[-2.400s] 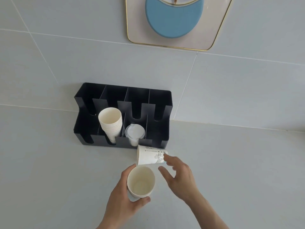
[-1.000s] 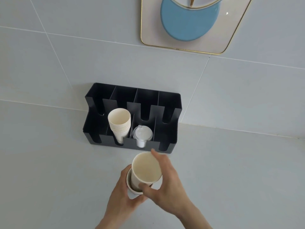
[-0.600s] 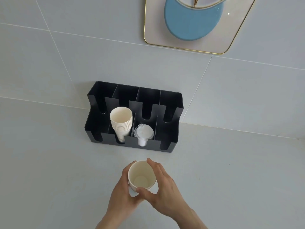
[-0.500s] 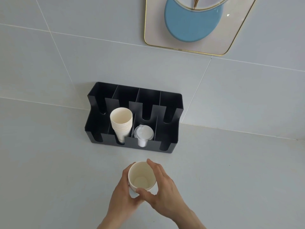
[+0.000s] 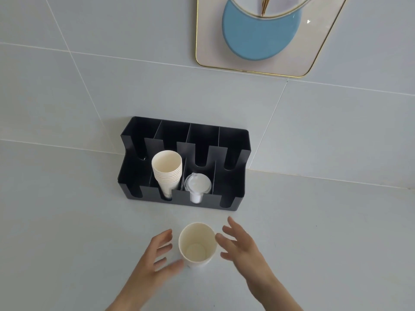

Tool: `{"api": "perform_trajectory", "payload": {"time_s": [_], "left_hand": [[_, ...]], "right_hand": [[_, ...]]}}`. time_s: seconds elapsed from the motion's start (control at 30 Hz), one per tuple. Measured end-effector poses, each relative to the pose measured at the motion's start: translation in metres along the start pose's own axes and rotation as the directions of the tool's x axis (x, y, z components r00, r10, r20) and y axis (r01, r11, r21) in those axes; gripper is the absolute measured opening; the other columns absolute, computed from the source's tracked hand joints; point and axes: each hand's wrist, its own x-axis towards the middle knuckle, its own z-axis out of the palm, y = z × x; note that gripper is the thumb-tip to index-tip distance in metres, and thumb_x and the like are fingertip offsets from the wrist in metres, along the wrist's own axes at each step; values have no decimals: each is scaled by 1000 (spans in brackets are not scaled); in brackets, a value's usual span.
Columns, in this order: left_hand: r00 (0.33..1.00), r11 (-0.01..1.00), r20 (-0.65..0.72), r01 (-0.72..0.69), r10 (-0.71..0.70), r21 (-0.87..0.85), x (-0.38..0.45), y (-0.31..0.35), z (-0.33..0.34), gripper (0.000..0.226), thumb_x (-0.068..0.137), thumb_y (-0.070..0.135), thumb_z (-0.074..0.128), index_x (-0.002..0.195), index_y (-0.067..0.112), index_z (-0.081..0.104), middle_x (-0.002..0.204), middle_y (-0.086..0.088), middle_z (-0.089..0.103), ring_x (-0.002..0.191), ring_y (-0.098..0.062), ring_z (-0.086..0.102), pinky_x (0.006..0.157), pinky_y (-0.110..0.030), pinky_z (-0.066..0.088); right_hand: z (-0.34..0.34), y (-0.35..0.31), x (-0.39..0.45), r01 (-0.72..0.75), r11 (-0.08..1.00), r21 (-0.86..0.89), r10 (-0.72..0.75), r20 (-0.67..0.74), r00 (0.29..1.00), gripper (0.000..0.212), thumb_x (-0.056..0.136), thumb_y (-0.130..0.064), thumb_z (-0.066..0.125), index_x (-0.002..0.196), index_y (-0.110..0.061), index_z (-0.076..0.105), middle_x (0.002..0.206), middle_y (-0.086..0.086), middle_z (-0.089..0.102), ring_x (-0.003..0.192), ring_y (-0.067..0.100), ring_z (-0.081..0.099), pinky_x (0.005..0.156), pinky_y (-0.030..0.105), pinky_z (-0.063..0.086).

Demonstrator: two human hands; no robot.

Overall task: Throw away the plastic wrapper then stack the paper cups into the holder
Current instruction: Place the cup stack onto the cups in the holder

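Cream paper cup (image 5: 197, 244) stands upright on the pale worktop (image 5: 314, 243) between my hands, left hand (image 5: 155, 259) and right hand (image 5: 242, 248) both spread, gripping nothing. I should clasp its wall gently, then nest it squarely into the cream stack (image 5: 167, 171) in the black compartmented plastic holder (image 5: 235, 153) beyond my fingertips.
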Motion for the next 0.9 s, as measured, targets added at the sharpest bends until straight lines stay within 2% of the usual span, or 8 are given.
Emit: {"api": "perform_trajectory", "payload": {"time_s": [0.07, 0.13, 0.2, 0.33, 0.43, 0.5, 0.73, 0.9], "left_hand": [[994, 987, -20, 105, -108, -122, -2, 14, -12, 70, 67, 57, 79, 131, 34, 59, 131, 10, 66, 114, -1, 66, 96, -31, 52], [979, 968, -33, 193, -201, -158, 1, 27, -17, 39, 90, 43, 70, 126, 26, 65, 123, 2, 71, 106, -11, 72, 93, -37, 58], [961, 952, -27, 270, -276, -143, 5, 35, -19, 28, 97, 34, 64, 122, 20, 67, 118, -2, 73, 102, -18, 74, 92, -41, 61], [926, 913, 25, 376, -377, -157, 13, 50, -14, 29, 94, 33, 69, 113, 11, 72, 115, -12, 72, 98, -32, 76, 85, -44, 64], [921, 910, 51, 389, -386, -140, 18, 54, -9, 25, 94, 28, 68, 108, 8, 76, 112, -17, 74, 100, -36, 75, 85, -43, 64], [925, 915, 45, 380, -377, -139, 21, 54, -8, 22, 96, 23, 66, 104, 7, 78, 110, -19, 75, 98, -36, 75, 87, -41, 64], [931, 921, 34, 365, -364, -137, 20, 60, -3, 23, 97, 21, 65, 96, 5, 82, 102, -18, 79, 89, -27, 78, 89, -38, 63], [956, 947, 54, 295, -290, -129, 19, 90, -12, 25, 96, 24, 66, 96, 6, 83, 97, -14, 80, 88, -24, 77, 91, -39, 62]], "right_hand": [[-7, -5, 2, -118, 992, 46, 116, 25, 993, 66, 89, -40, 75, 147, -19, 51, 136, -5, 60, 116, 14, 65, 100, 43, 57], [-10, -9, 4, -192, 980, 46, 190, 40, 981, 48, 92, -33, 72, 133, -11, 62, 129, -1, 65, 111, 19, 69, 95, 45, 60], [-11, -10, 6, -225, 974, 20, 224, 56, 973, 32, 91, -30, 69, 117, -11, 72, 124, 4, 69, 106, 22, 72, 91, 46, 62], [-7, -12, 10, -229, 972, -52, 233, 80, 969, 30, 86, -29, 67, 100, -6, 80, 114, 16, 74, 92, 27, 77, 85, 45, 64], [-2, -14, 13, -223, 972, -75, 228, 71, 971, 28, 84, -22, 65, 94, -1, 79, 113, 24, 73, 76, 22, 74, 85, 46, 64], [2, -15, 15, -217, 974, -67, 221, 64, 973, 26, 84, -18, 65, 92, 2, 79, 112, 25, 73, 72, 21, 71, 85, 46, 64], [2, -18, 15, -197, 977, -78, 200, 40, 979, 25, 85, -19, 65, 87, 1, 80, 99, 19, 79, 72, 18, 72, 85, 41, 64], [-6, -51, 6, -89, 992, -90, 93, 45, 995, 25, 89, -19, 64, 86, -2, 82, 96, 20, 79, 79, 22, 73, 89, 42, 63]]}}
